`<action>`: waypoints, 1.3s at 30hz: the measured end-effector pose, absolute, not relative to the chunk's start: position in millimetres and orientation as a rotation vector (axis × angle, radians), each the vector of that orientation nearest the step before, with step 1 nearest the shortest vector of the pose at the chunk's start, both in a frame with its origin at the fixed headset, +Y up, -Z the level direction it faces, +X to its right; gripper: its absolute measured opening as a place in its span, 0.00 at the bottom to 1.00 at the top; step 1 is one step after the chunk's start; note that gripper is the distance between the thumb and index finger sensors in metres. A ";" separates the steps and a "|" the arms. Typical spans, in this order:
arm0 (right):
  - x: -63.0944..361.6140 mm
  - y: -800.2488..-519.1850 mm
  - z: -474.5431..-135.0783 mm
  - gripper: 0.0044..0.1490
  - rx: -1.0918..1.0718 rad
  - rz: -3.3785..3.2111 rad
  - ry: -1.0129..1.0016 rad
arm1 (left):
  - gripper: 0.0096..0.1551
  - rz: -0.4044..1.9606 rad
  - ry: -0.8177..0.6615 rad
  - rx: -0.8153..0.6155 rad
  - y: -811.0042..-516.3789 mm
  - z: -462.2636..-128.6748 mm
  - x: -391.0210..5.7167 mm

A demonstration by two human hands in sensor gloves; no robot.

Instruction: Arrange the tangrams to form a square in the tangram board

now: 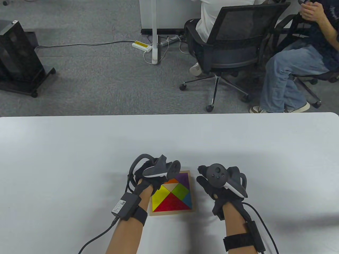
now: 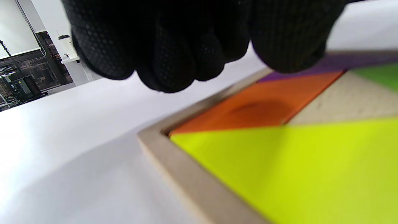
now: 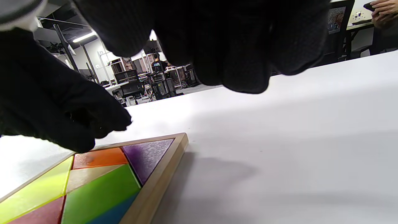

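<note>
**Tangram pieces fill the board, both hands above it**

The tangram board (image 1: 195,209) lies flat on the white desk (image 1: 79,148), near the person and between the two forearms. Its wooden frame holds the coloured pieces, which together make a square. The yellow triangle (image 1: 159,197) is at the left, the red triangle (image 1: 172,205) at the near side, the blue piece (image 1: 187,199) at the near right, and the green piece (image 1: 181,189) in the middle right. The purple triangle (image 1: 183,177) sits at the far right corner, the orange piece (image 1: 173,181) beside it on the left, and a pale wooden triangle (image 1: 170,187) is under the orange one. All pieces lie flat inside the frame.

The left hand (image 1: 152,176) hangs over the far left corner of the board. In the left wrist view its fingers (image 2: 164,56) are curled together just above the orange piece and they hold nothing; I cannot tell if they touch the board.

The right hand (image 1: 215,185) is just beside the right edge of the board, over the bare desk. Its fingers (image 3: 236,56) are curled loosely and grasp nothing.

Beyond the desk there is grey carpet, an office chair (image 1: 238,39) and a seated person in jeans (image 1: 291,71).
</note>
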State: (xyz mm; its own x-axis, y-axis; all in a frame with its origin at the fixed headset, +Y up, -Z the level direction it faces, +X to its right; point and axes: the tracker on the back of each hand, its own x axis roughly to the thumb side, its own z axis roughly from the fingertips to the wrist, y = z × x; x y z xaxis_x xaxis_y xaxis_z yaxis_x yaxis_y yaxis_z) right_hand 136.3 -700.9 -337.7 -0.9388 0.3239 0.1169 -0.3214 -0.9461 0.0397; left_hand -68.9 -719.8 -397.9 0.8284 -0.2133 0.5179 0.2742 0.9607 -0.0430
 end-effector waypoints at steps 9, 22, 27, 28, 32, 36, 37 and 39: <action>130.3 -682.3 -332.5 0.49 0.207 2.725 0.030 | 0.40 -0.048 -0.519 -0.003 -653.7 -368.3 -81.7; 157.5 -627.9 -304.7 0.59 0.231 2.667 -0.140 | 0.46 0.164 -0.405 0.153 -594.6 -305.5 -123.3; 177.5 -619.9 -289.0 0.61 0.224 2.727 -0.152 | 0.48 0.174 -0.331 0.185 -593.0 -287.2 -148.7; 182.2 -621.2 -287.0 0.61 0.223 2.731 -0.156 | 0.49 0.174 -0.320 0.185 -594.6 -285.2 -152.0; 198.5 -631.5 -281.3 0.62 0.186 2.764 -0.144 | 0.51 0.166 -0.267 0.168 -602.8 -273.6 -173.4; 217.6 -651.0 -282.0 0.62 0.116 2.817 -0.075 | 0.54 0.110 -0.213 0.149 -618.5 -265.8 -188.4; 220.9 -655.9 -282.5 0.62 0.103 2.824 -0.058 | 0.55 0.098 -0.201 0.142 -623.3 -264.6 -192.1; 225.8 -665.1 -284.6 0.62 0.075 2.842 -0.022 | 0.56 0.086 -0.184 0.135 -630.7 -263.9 -198.6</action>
